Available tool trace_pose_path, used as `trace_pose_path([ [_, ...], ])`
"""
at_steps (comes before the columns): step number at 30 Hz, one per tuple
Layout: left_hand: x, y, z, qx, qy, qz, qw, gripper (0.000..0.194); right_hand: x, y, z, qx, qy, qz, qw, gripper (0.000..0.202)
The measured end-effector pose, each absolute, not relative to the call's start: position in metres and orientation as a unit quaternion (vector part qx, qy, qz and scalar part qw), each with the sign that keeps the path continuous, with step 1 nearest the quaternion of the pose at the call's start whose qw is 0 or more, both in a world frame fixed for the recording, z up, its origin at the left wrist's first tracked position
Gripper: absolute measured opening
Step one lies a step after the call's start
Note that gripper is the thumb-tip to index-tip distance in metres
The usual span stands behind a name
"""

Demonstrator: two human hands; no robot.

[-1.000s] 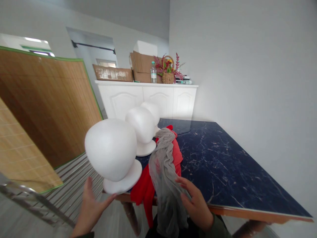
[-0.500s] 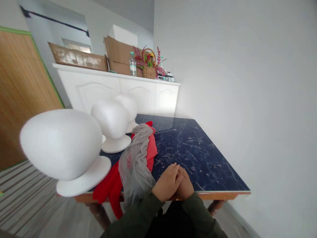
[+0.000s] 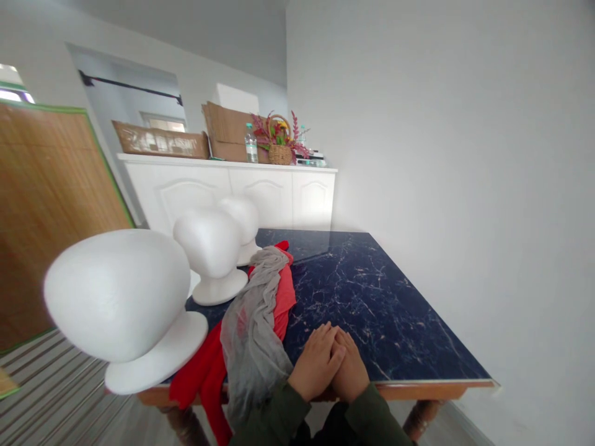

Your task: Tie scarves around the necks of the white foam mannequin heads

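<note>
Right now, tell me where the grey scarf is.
In the head view, the grey scarf lies over the red cloth at the table's near edge, hanging off it, just left of the clasped hands and right of the nearest white foam head.

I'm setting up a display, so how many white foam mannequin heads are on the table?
3, in a row along the table's left side: the nearest foam head at the front corner, the middle foam head behind it, and the farthest foam head, partly hidden behind the middle one.
</note>
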State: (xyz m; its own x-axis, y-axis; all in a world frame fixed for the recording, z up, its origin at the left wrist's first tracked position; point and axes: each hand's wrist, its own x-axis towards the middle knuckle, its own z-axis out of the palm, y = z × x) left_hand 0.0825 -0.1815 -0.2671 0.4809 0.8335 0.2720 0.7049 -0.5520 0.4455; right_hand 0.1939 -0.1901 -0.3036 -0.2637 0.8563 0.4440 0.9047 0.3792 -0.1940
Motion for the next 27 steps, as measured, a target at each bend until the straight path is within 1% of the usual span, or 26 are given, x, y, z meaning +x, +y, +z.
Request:
trace_pose_path([
  [13, 0.0814, -0.1864, -0.2611, 0.848, 0.446, 0.243, 0.15, 0.048, 0.1957, -0.193, -0.3008, -0.569, -0.793, -0.049, 0.211, 0.05],
  [23, 0.0805, -0.1851, -0.2646, 0.85, 0.44, 0.248, 0.149, 0.048, 0.196, -0.1929, -0.3052, -0.569, -0.79, -0.06, 0.221, 0.05],
  [27, 0.0806, -0.1859, -0.2627, 0.844, 0.448, 0.252, 0.155, 0.047, 0.1952, -0.1937, -0.3013, -0.577, -0.786, -0.051, 0.217, 0.047],
])
